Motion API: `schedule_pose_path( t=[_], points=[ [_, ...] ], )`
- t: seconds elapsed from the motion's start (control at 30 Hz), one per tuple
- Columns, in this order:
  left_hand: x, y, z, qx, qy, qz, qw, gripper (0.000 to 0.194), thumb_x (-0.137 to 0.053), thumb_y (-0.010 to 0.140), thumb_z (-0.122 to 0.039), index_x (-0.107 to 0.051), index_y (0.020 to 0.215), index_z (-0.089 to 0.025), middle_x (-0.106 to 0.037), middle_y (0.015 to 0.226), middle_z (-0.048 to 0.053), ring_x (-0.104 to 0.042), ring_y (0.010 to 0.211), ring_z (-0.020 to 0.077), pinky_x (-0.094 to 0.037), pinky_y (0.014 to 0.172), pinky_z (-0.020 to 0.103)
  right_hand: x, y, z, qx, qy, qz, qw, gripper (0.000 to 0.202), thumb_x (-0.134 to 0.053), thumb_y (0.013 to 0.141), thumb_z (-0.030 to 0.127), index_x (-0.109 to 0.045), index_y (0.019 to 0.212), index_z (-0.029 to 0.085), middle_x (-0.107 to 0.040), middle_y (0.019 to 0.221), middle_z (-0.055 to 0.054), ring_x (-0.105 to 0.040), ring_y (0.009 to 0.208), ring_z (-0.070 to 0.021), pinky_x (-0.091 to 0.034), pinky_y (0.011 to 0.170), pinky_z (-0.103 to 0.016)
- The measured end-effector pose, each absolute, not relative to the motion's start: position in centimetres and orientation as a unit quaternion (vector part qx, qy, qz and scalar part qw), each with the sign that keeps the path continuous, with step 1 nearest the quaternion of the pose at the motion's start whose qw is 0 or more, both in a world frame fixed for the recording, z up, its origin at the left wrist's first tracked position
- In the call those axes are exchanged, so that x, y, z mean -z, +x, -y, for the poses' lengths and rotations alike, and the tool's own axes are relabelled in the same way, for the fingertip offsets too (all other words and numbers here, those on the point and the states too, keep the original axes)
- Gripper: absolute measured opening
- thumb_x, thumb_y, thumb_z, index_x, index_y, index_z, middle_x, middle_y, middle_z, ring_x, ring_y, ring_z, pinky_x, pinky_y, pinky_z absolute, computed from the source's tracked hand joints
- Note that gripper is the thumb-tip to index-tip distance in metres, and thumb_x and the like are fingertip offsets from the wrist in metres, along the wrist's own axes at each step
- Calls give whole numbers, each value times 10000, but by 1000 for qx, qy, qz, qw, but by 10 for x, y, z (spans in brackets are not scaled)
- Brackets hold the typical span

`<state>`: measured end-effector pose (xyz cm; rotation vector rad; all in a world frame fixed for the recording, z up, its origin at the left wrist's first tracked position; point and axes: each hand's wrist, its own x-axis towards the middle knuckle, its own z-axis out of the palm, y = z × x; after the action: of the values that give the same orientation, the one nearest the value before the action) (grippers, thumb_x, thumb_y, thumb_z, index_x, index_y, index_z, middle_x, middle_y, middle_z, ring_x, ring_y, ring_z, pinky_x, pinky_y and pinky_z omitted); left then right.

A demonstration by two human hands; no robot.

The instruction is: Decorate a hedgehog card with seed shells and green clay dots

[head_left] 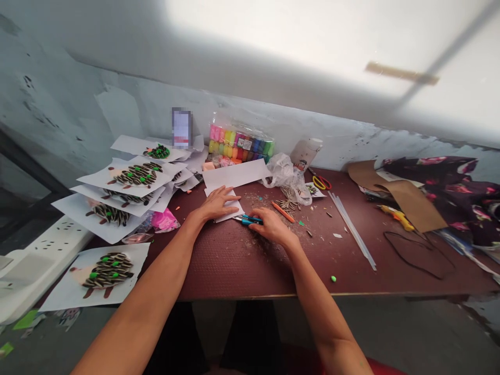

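Note:
My left hand lies with its fingers spread on a small white paper on the dark red table. To its right, my right hand is closed around a blue cutter, whose tip points left to the paper's lower edge. A longer white paper strip lies just behind the left hand. Beyond the right hand are an orange pen-like tool and a pile of striped seeds by a crumpled clear plastic bag.
Stacked papers with seed-covered hedgehog figures fill the left side, near a power strip. Coloured clay packs stand behind. Scissors, clear glue sticks, a yellow glue gun and its cord lie right.

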<state>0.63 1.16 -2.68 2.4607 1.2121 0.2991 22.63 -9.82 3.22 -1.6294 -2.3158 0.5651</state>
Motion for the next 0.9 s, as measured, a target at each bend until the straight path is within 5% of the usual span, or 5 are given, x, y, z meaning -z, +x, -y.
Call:
schedule_pose_path(
  t=[0.9],
  points=[
    [27, 6, -12, -112, 875, -429, 196, 607, -539, 876, -640, -568, 1416, -365, -309, 1642, -12, -193, 1528, 327, -192, 1231, 481, -32, 216, 100, -185, -554, 803, 116, 184, -693, 868, 187, -684, 1050, 170, -668, 989, -63, -589, 911, -191, -390, 804, -271]
  ],
)
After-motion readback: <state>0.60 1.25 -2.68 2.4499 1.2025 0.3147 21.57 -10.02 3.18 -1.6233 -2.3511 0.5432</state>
